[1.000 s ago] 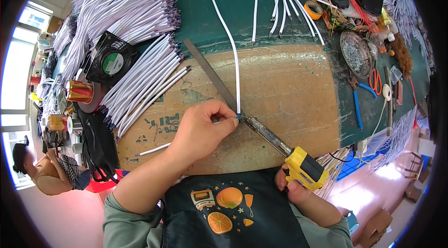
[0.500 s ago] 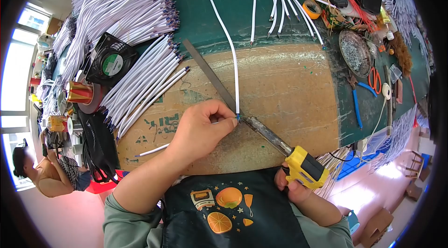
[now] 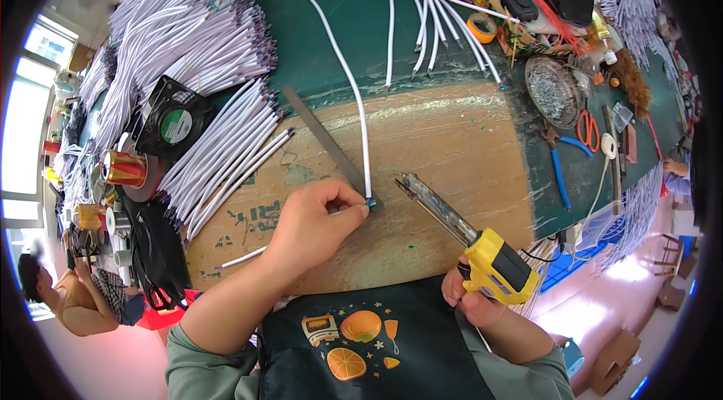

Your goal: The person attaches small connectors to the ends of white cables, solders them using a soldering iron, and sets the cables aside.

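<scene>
My left hand is closed, thumb and index finger pinched at the blue-tipped end of a long white cable. That cable runs up over the brown board, beside a flat metal strip. A short white wire lies by the left wrist. Fingers of my right hand wrap round the handle of a yellow and black soldering gun. Its dark tip points up and left, a little right of the cable end and apart from it.
Cable bundles and a black fan stand at left, near a wire spool. On the right are a metal dish, blue-handled pliers, orange scissors and orange tape. A person is at far left.
The soldering gun's tip has moved up and away from the cable end. My left hand still pinches that end. The whole view has shifted slightly, with the table items now lower and further left.
</scene>
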Available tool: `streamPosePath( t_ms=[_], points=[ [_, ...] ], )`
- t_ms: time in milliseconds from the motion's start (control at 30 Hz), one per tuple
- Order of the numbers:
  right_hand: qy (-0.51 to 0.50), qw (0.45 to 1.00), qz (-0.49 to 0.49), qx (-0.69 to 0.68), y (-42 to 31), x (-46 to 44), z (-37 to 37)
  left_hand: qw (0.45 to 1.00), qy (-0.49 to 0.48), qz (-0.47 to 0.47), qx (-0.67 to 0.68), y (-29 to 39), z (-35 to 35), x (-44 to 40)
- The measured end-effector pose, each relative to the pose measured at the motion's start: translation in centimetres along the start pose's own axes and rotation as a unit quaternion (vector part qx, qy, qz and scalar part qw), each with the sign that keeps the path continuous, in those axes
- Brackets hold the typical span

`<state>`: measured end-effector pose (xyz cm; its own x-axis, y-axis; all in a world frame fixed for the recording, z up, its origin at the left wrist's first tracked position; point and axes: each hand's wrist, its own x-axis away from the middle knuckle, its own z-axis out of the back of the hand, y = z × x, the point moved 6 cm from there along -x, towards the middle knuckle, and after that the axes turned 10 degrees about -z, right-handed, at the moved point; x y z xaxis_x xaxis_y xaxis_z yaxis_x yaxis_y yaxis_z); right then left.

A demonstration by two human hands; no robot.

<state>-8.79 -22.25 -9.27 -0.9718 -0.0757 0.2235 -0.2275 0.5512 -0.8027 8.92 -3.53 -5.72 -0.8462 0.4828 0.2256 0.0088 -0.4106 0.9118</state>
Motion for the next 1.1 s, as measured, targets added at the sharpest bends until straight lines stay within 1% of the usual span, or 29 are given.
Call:
streamPosePath(
  t_ms=[33, 67, 100, 133, 200, 233, 267, 300, 333, 367, 400, 433, 500, 533, 567, 633, 667, 700, 733, 800, 867, 933, 967, 1000, 1033, 1100],
  points=[
    [-0.002, 0.997, -0.004, 0.076, -0.4, -0.3, 0.0, 1.000, -0.003, -0.007, 0.001, 0.2, 0.0, 0.1],
    [-0.002, 0.988, -0.007, 0.153, -1.0, -0.6, 0.1, 0.999, 0.003, -0.016, -0.029, 0.4, 0.1, 0.1],
    [0.005, 0.987, 0.001, 0.159, -1.8, -1.3, 0.1, 0.998, 0.010, -0.028, -0.058, 0.7, 0.2, 0.1],
    [-0.005, 0.987, -0.006, 0.159, -2.3, -2.2, -0.4, 0.998, 0.005, -0.038, -0.054, 1.1, 0.1, 0.1],
    [-0.013, 0.987, -0.006, 0.162, -3.4, -4.0, -1.6, 0.996, -0.010, -0.038, -0.080, 1.8, 0.1, 0.3],
    [0.000, 0.985, 0.031, 0.171, -4.5, -4.8, -2.4, 0.996, -0.011, -0.045, -0.081, 2.3, 0.0, 0.7],
    [0.012, 0.982, 0.067, 0.179, -5.5, -5.7, -3.1, 0.992, -0.045, -0.081, -0.086, 3.3, -0.5, 1.3],
    [0.011, 0.981, 0.072, 0.179, -5.8, -7.1, -3.5, 0.986, -0.080, -0.115, -0.092, 4.2, -1.0, 1.9],
    [-0.029, 0.977, 0.108, 0.182, -6.3, -8.4, -4.3, 0.986, -0.078, -0.118, -0.094, 5.2, -0.9, 2.5],
    [-0.070, 0.970, 0.143, 0.184, -6.4, -9.0, -4.9, 0.976, -0.121, -0.169, -0.059, 6.9, -1.5, 3.2],
    [-0.085, 0.979, 0.108, 0.149, -5.8, -9.4, -5.0, 0.962, -0.164, -0.218, -0.022, 8.0, -2.0, 3.8],
    [-0.088, 0.979, 0.108, 0.150, -5.5, -9.5, -4.9, 0.962, -0.160, -0.218, -0.023, 8.1, -1.8, 3.8],
    [-0.106, 0.987, 0.061, 0.103, -4.5, -9.7, -4.4, 0.964, -0.043, -0.262, -0.008, 8.7, -0.1, 3.7],
    [-0.089, 0.980, 0.035, 0.174, -4.0, -9.3, -3.7, 0.980, 0.007, -0.199, 0.010, 7.2, 0.9, 3.3],
    [-0.097, 0.980, 0.031, 0.173, -3.8, -8.7, -3.5, 0.981, 0.015, -0.194, 0.009, 6.2, 1.1, 2.6],
    [-0.033, 0.961, 0.051, 0.270, -3.6, -7.6, -3.1, 0.990, 0.086, -0.061, 0.095, 2.7, 2.0, 0.8],
    [-0.025, 0.981, 0.050, 0.188, -3.2, -7.0, -3.6, 0.989, 0.094, -0.057, 0.096, 2.0, 2.0, 0.6],
    [-0.031, 0.981, 0.045, 0.188, -2.9, -6.6, -3.9, 0.993, 0.074, -0.034, 0.084, 1.1, 1.6, 0.4],
    [-0.013, 0.976, 0.069, 0.205, -2.9, -6.1, -3.8, 0.996, 0.052, -0.010, 0.073, 0.5, 1.2, 0.3],
    [0.023, 0.956, 0.113, 0.268, -2.7, -4.9, -3.1, 0.997, 0.046, 0.009, 0.063, -0.1, 0.8, 0.4],
    [0.029, 0.955, 0.100, 0.276, -2.6, -4.7, -3.2, 0.997, 0.039, 0.027, 0.053, -0.5, 0.6, 0.5],
    [0.034, 0.954, 0.092, 0.283, -2.5, -4.5, -3.1, 0.999, 0.038, 0.009, 0.010, -0.4, 0.7, 0.5],
    [0.019, 0.954, 0.052, 0.295, -2.0, -4.2, -2.7, 0.999, 0.039, 0.012, 0.011, -0.5, 0.7, 0.5],
    [0.005, 0.951, 0.013, 0.308, -1.5, -4.2, -2.6, 0.999, 0.044, -0.006, -0.001, -0.4, 0.7, 0.5],
    [0.003, 0.951, 0.010, 0.308, -1.7, -4.4, -2.9, 0.998, 0.049, -0.024, -0.013, -0.3, 0.8, 0.5],
    [-0.015, 0.966, 0.004, 0.257, -3.0, -5.5, -4.5, 0.999, 0.042, -0.008, -0.007, -0.4, 0.8, 0.4]
  ],
)
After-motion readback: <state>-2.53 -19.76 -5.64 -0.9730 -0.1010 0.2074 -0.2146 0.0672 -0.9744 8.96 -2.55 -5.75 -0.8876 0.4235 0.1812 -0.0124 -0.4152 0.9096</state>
